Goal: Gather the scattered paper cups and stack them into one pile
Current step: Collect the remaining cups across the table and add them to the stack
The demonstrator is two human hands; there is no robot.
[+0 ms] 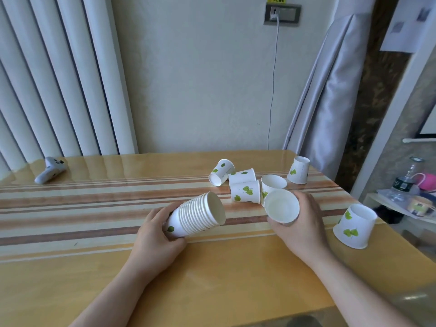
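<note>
My left hand (pixel 155 234) grips a stack of several nested white paper cups with green leaf prints (pixel 198 215), tilted with its open mouth facing right. My right hand (pixel 304 223) holds a single cup (pixel 282 206), mouth turned toward me, a little to the right of the stack. Behind them loose cups lie on the table: one on its side (pixel 220 172), two upside down side by side (pixel 244 185), one upright (pixel 272 185). An inverted cup (pixel 299 170) stands at the far right corner, another inverted cup (pixel 355 226) near the right edge.
The striped wooden table (pixel 94 204) runs to a wall and white radiator. A white controller (pixel 50 169) lies at the far left. A cable hangs from a wall socket (pixel 282 14). A curtain and a side shelf with a bottle (pixel 404 182) stand on the right.
</note>
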